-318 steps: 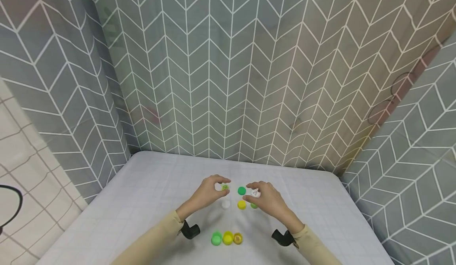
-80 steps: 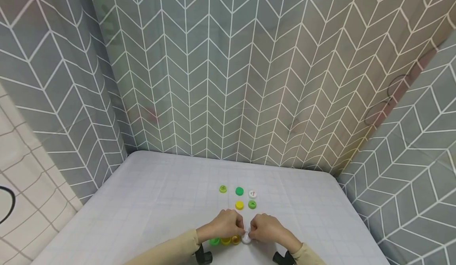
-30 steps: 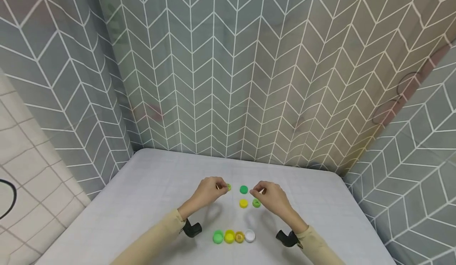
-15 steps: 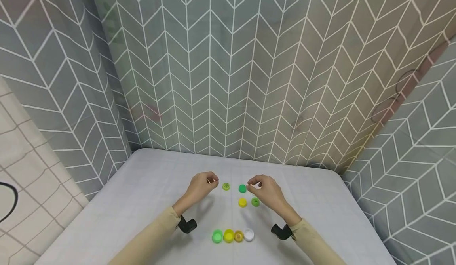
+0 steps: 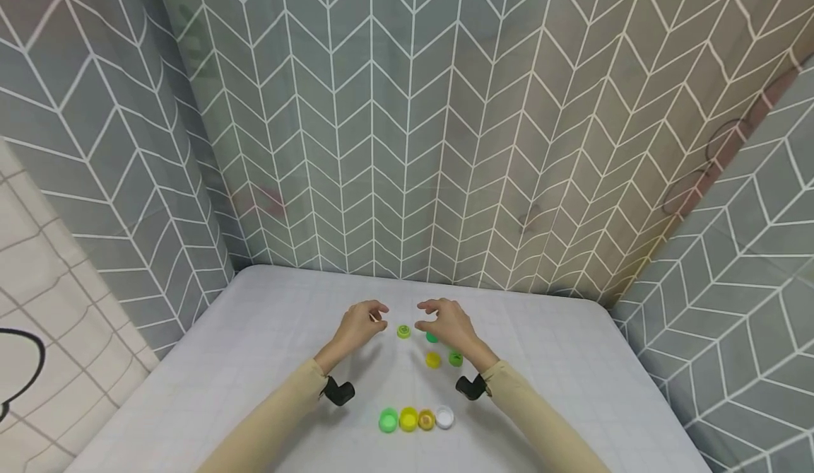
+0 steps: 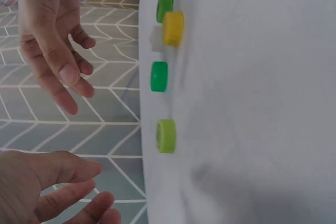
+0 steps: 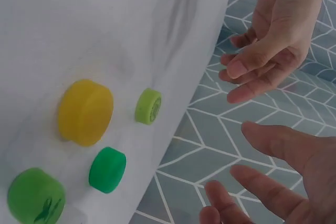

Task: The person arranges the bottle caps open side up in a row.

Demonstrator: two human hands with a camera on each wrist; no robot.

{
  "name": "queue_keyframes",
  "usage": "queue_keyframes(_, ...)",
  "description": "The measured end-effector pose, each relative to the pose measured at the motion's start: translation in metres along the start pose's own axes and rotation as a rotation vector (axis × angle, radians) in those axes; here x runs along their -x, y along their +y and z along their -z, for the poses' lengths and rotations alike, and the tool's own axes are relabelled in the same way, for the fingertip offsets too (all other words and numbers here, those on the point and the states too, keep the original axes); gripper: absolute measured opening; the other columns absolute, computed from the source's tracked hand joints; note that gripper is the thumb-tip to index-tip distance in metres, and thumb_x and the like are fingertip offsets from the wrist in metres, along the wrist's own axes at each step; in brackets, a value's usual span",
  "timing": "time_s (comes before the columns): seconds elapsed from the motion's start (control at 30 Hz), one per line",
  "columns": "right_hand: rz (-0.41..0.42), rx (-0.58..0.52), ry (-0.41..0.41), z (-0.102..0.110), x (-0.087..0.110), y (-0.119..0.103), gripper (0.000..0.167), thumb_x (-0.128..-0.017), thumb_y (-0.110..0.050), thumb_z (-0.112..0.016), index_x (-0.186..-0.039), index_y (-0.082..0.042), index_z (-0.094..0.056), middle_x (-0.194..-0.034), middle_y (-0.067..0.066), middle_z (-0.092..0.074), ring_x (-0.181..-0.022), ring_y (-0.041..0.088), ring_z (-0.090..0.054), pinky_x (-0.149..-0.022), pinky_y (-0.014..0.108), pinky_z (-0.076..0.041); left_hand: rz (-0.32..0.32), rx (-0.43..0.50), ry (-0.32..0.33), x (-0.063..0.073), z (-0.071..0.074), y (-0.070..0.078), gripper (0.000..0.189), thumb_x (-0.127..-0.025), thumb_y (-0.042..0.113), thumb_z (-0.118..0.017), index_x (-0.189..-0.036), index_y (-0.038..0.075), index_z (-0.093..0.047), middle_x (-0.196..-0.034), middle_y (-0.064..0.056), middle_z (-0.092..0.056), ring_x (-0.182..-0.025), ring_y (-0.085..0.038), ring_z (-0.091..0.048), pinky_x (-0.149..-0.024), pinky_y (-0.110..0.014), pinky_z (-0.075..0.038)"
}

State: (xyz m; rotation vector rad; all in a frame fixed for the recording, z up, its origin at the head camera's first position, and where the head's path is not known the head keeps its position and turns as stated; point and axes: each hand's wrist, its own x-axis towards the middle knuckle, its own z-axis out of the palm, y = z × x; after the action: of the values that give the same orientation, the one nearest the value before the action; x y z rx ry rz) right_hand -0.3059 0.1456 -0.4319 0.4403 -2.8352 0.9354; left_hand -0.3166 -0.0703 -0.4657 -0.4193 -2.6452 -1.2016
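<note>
My left hand (image 5: 356, 324) hovers above the table just left of a lime bottle cap (image 5: 403, 331), its fingers loosely bent around nothing. Opposite it, my right hand (image 5: 448, 326) hangs over a dark green cap (image 5: 432, 336) and partly covers it in the head view. Both hands hold nothing, thumbs apart from fingers, as the right wrist view shows. Closer to me lie a yellow cap (image 5: 433, 360) and a green cap (image 5: 456, 358) with a dark mark. A white cap (image 6: 156, 39) shows behind the yellow one in the left wrist view; the right hand hides it in the head view.
Nearer the body, a row of caps lies side by side: light green (image 5: 388, 421), yellow (image 5: 408, 420), golden (image 5: 426, 420) and white (image 5: 444, 417). A white cloth covers the table (image 5: 273, 360). Patterned curtains (image 5: 407, 141) stand behind and beside it.
A white cap from the back group joined the right end of the near row. Afterwards both hands returned to the back caps; the left drew away from the lime cap, the right shifted left.
</note>
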Motion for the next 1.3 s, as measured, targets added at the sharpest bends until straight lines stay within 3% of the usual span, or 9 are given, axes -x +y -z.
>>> queue_keyframes(0.17, -0.006, 0.008, -0.049, -0.008, -0.011, 0.001, 0.042, -0.079, -0.026, -0.078, -0.117, -0.012, -0.069, -0.107, 0.013, -0.069, -0.093, 0.027, -0.057, -0.072, 0.038, -0.046, 0.041, 0.042, -0.044, -0.006, -0.005, -0.009, 0.027, -0.080, 0.005, -0.073, -0.107, 0.001, -0.069, -0.086, -0.010, -0.067, -0.076, -0.018, -0.060, -0.063, -0.029, -0.046)
queue_keyframes(0.5, -0.021, -0.039, -0.199, -0.030, -0.026, 0.006, 0.045, -0.079, -0.019, -0.078, -0.121, -0.008, -0.066, -0.110, 0.017, -0.067, -0.100, 0.031, -0.056, -0.081, 0.043, -0.047, 0.051, 0.033, -0.092, -0.012, -0.021, -0.023, 0.034, -0.077, 0.006, -0.073, -0.111, -0.001, -0.068, -0.090, -0.012, -0.066, -0.080, -0.020, -0.061, -0.066, -0.032, -0.048)
queue_keyframes(0.73, -0.008, -0.055, -0.286, -0.046, -0.027, 0.009, 0.045, -0.077, -0.014, -0.079, -0.120, -0.006, -0.066, -0.102, 0.012, -0.067, -0.089, 0.022, -0.058, -0.078, 0.039, -0.047, 0.095, 0.041, -0.129, -0.009, -0.031, -0.029, 0.031, -0.078, 0.004, -0.073, -0.106, -0.007, -0.069, -0.089, -0.012, -0.066, -0.081, -0.020, -0.061, -0.070, -0.031, -0.051)
queue_keyframes(0.93, 0.026, -0.045, -0.273, -0.056, -0.028, 0.010, 0.037, -0.077, -0.005, -0.077, -0.111, 0.002, -0.068, -0.092, 0.012, -0.069, -0.080, 0.018, -0.059, -0.072, 0.033, -0.049, 0.075, 0.033, -0.128, -0.008, -0.035, -0.028, 0.026, -0.073, 0.001, -0.072, -0.098, -0.004, -0.073, -0.088, -0.011, -0.064, -0.079, -0.019, -0.059, -0.069, -0.031, -0.049)
queue_keyframes(1.3, 0.044, -0.019, -0.221, -0.062, -0.026, 0.011, 0.021, -0.082, -0.003, -0.072, -0.103, 0.001, -0.072, -0.093, 0.011, -0.071, -0.086, 0.021, -0.063, -0.080, 0.038, -0.052, 0.025, -0.009, -0.134, -0.008, -0.037, -0.032, 0.018, -0.073, 0.001, -0.073, -0.090, 0.000, -0.076, -0.087, -0.009, -0.062, -0.077, -0.017, -0.054, -0.067, -0.028, -0.042)
